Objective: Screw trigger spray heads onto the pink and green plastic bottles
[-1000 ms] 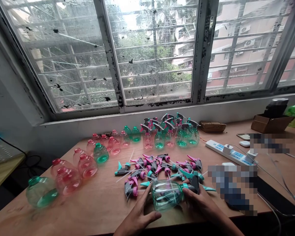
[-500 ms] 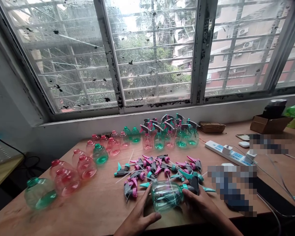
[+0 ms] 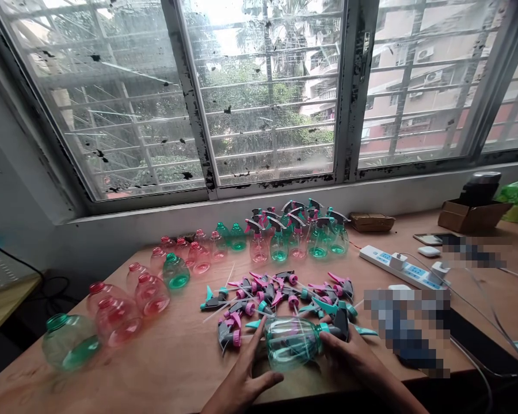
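A clear green spray bottle (image 3: 290, 345) lies on its side in the air above the table's front edge, its neck toward the right. Around its base end curves my left hand (image 3: 245, 371), thumb below and fingers behind. My right hand (image 3: 354, 355) grips the teal collar and the dark trigger sprayer (image 3: 340, 325) at the neck; some of its fingers are hidden. Just beyond lies a pile of loose trigger sprayers (image 3: 280, 292), pink-and-grey and teal-and-grey, with thin dip tubes.
Open red bottles (image 3: 151, 293) and green bottles (image 3: 71, 342) stand along the left. Several bottles with sprayers fitted (image 3: 299, 244) stand under the window. On the right are a power strip (image 3: 403, 267), cables, a dark phone (image 3: 479, 339) and a cardboard box (image 3: 472, 215).
Hardly anything differs. Both hands stay on the green bottle in nearly the same place, and the view has shifted very slightly.
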`<move>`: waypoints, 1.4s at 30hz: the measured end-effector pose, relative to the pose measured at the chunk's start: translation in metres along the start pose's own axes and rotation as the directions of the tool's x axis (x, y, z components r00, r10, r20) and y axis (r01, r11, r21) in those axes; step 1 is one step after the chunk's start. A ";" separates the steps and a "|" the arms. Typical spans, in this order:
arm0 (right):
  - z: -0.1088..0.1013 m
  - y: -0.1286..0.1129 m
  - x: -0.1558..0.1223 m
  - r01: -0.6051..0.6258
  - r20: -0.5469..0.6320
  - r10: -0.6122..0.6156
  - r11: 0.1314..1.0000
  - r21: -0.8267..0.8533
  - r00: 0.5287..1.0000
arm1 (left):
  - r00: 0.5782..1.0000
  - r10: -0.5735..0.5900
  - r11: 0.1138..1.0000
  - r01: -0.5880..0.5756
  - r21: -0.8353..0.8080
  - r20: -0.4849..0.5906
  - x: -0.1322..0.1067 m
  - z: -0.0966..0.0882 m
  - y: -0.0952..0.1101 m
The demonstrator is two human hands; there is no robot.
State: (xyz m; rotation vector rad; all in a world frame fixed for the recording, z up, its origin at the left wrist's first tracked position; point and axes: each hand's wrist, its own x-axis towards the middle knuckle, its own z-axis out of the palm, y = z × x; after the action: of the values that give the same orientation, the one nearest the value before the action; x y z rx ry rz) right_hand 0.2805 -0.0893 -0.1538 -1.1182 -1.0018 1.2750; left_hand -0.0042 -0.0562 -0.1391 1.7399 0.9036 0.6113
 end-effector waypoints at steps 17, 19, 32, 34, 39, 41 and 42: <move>0.000 0.002 0.001 0.042 -0.061 -0.043 0.999 -0.016 0.997 | 0.999 -0.053 0.998 0.054 0.032 -0.012 0.000 0.002 0.005; -0.001 0.003 0.001 0.042 -0.050 -0.043 0.999 -0.022 0.998 | 1.000 -0.001 1.000 0.001 0.003 -0.006 0.000 0.003 0.005; -0.003 0.006 0.003 0.058 -0.022 -0.058 0.998 -0.012 0.998 | 1.000 0.000 0.998 0.001 -0.070 0.012 -0.003 0.004 0.013; -0.004 0.006 0.003 0.046 -0.007 -0.046 0.999 -0.012 0.999 | 0.998 0.053 0.996 -0.052 -0.076 0.017 -0.002 0.004 0.010; -0.003 0.003 0.002 0.040 0.015 -0.040 0.998 -0.038 0.999 | 0.995 0.081 0.991 -0.075 -0.113 0.051 0.000 0.004 0.004; -0.003 0.002 0.002 0.044 0.020 -0.043 0.998 -0.045 0.999 | 0.999 0.040 0.994 -0.038 -0.099 0.022 -0.001 0.003 0.001; -0.003 0.002 0.002 0.042 0.025 -0.041 0.998 -0.044 0.999 | 1.000 0.017 0.996 -0.017 -0.087 0.004 -0.001 0.003 -0.001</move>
State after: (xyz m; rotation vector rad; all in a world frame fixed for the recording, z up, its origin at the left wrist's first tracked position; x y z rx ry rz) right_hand 0.2833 -0.0877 -0.1566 -1.1124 -1.0706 1.2410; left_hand -0.0028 -0.0590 -0.1409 1.6722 0.8478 0.6482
